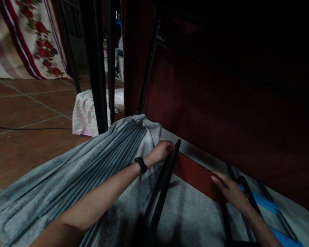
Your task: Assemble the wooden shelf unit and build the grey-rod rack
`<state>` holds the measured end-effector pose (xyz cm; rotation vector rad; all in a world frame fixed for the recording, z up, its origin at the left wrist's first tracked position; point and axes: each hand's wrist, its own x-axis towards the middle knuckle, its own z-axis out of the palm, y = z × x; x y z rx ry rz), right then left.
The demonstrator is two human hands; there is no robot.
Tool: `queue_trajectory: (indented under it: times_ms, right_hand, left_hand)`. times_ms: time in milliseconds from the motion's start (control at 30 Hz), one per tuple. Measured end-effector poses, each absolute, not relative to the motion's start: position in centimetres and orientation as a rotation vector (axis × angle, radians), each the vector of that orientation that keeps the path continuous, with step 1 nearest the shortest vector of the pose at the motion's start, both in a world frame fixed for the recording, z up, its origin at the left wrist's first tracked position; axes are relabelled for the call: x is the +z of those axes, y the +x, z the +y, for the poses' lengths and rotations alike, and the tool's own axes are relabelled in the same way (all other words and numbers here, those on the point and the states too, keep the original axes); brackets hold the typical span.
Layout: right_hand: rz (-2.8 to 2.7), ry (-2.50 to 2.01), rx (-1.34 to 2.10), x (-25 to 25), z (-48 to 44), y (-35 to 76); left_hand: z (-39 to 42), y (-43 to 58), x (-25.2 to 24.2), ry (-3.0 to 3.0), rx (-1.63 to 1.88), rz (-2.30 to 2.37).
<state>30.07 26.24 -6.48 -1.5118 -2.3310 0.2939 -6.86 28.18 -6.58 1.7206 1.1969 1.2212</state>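
Observation:
A reddish-brown board point(195, 175) spans between two black frame sides over a grey cloth point(187, 209). My right hand point(228, 188) grips the board near its right end, thumb on the near face and fingers over the top edge. My left hand point(167, 148), below a black wristband point(140, 165), is closed at the far end of the black bars point(164, 185), beside the board's left end. What its fingertips pinch is too small to make out. Left of that arm, a bundle of thin grey rods point(113, 154) lies on the cloth.
A dark red panel point(208, 113) rises behind the cloth. More black bars with blue strips point(266, 202) lie at the right. Dark upright posts point(96, 68) stand at the upper left, near a striped cloth point(83, 113). A flowered fabric point(43, 41) hangs over the tiled floor point(28, 109).

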Motion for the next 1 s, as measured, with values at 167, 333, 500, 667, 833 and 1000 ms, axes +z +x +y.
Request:
queue_trajectory:
  times_ms: [167,333,500,667,833,1000]
  right_hand:
    - [-2.337,-1.467,0.278,-6.3,26.1,29.4]
    - [-2.336,-1.423,0.229,-6.5,26.2,29.1]
    - [-2.347,-1.388,0.203,-6.7,26.4,29.0]
    - [-2.367,-1.402,0.18,-6.2,26.1,28.4]
    - [-2.395,-1.385,0.177,-5.7,25.9,28.0]
    - [-2.401,-1.404,0.16,-6.1,26.2,28.0]
  left_hand:
    - [28.8,-6.6,-6.7,1.39,1.272,1.052]
    - [29.2,-6.8,-6.9,1.222,1.279,0.975]
    - [28.8,-7.0,-6.9,1.235,1.322,0.94]
    - [28.5,-6.6,-6.5,1.28,1.37,0.93]
    - [28.1,-6.3,-6.5,1.234,1.331,1.017]
    - [27.7,-6.2,-6.3,1.122,1.287,1.057]
